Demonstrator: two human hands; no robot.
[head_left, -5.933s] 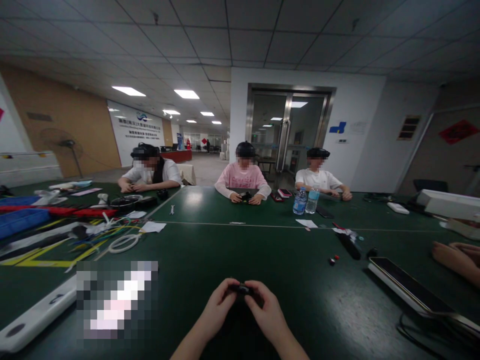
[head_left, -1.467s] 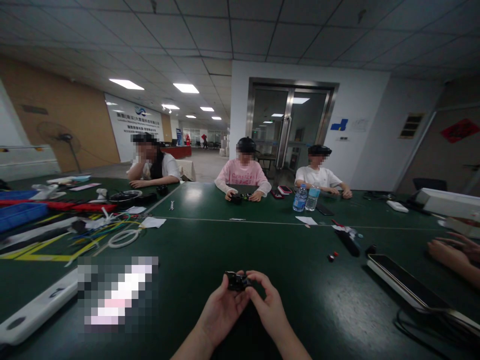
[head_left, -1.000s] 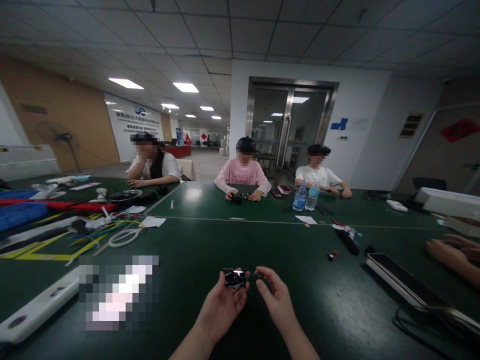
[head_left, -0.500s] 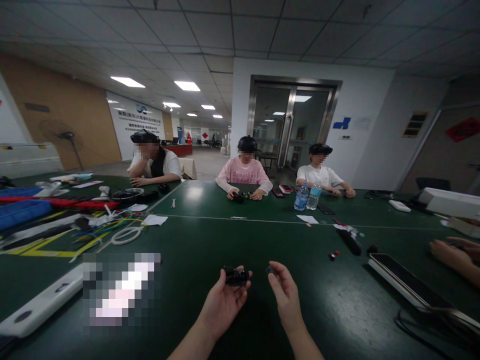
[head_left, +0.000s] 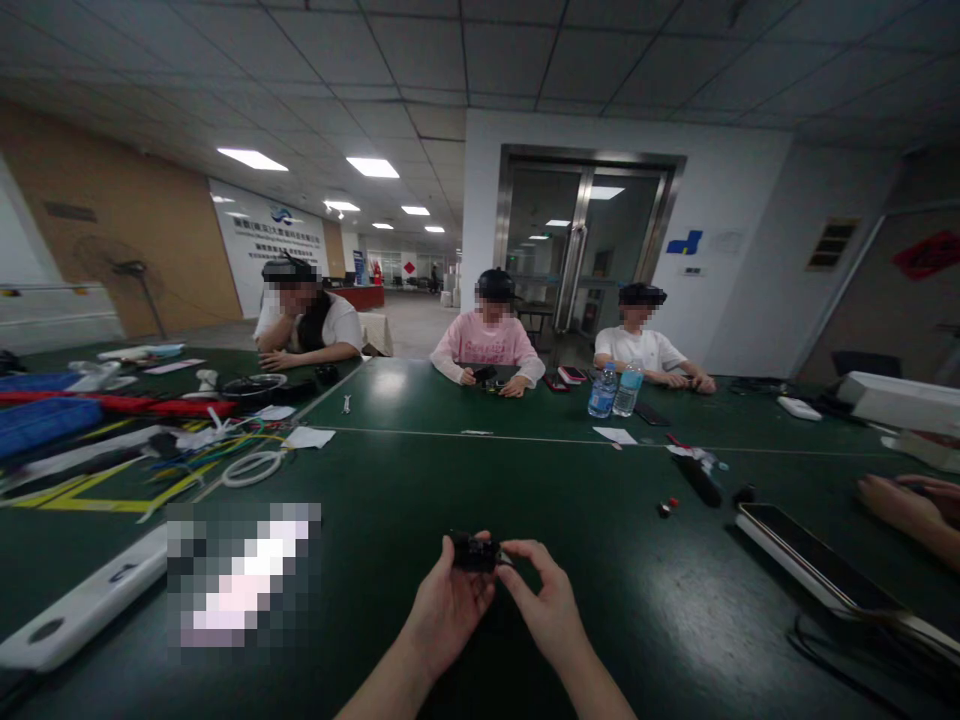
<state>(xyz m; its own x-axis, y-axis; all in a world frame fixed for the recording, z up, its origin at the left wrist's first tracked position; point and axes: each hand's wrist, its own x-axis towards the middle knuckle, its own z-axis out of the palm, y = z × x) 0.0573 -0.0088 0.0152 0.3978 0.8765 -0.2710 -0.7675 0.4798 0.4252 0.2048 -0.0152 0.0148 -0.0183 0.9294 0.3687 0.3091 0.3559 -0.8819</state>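
My left hand [head_left: 444, 606] is closed around a small black device [head_left: 474, 553] with a boxy, partly glossy body, held just above the green table. From the right, my right hand [head_left: 546, 598] meets it, thumb and forefinger pinched at the device's right end. Whatever small piece sits between those fingertips is mostly covered, so I cannot make out its kind. Both hands are close together, palms partly turned up.
On the left lie a white power strip [head_left: 90, 600], a blurred-out bright rectangle [head_left: 251, 575] and a coiled white cable [head_left: 253, 470]. To the right are a black-screened phone [head_left: 814, 555], dark cables and a small red-and-black part [head_left: 664, 509]. Water bottles [head_left: 602, 392] stand farther back; several people sit around.
My right hand has moved left, bringing its pinched fingers from a gap away to the right end of the black device. The left hand has stayed nearly in place.
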